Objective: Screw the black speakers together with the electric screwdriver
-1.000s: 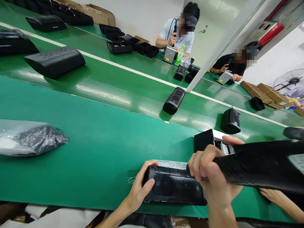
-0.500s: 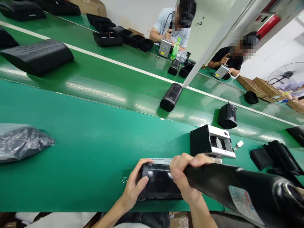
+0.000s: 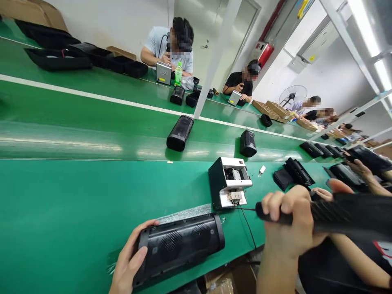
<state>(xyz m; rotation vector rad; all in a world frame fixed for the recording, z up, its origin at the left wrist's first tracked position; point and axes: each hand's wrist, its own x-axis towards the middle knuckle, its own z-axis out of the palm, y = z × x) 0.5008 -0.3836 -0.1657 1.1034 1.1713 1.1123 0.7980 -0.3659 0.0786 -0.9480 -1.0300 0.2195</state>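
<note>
My left hand (image 3: 130, 257) grips the left end of a black speaker housing (image 3: 186, 245) with round perforated patches, thumb on top. The housing lies on the green bench over a strip of bubble wrap (image 3: 186, 213). My right hand (image 3: 289, 212) is wrapped round a black electric screwdriver (image 3: 346, 216), held nearly level. Its thin bit points left and reaches the lower front of a black and white screw feeder (image 3: 215, 185). Whether a screw sits on the tip is too small to tell.
Two speaker housings stand on the green conveyor, one left (image 3: 180, 132) and one right (image 3: 247, 143). Black parts (image 3: 294, 173) lie right of the feeder. A co-worker's arms (image 3: 364, 261) are close by at the right. Other people sit across the line. A cable (image 3: 248, 228) hangs over the bench edge.
My right hand has carried the screwdriver from over the speaker housing rightward to the screw feeder. My left hand stays on the housing. The view has swung right, showing more of the line.
</note>
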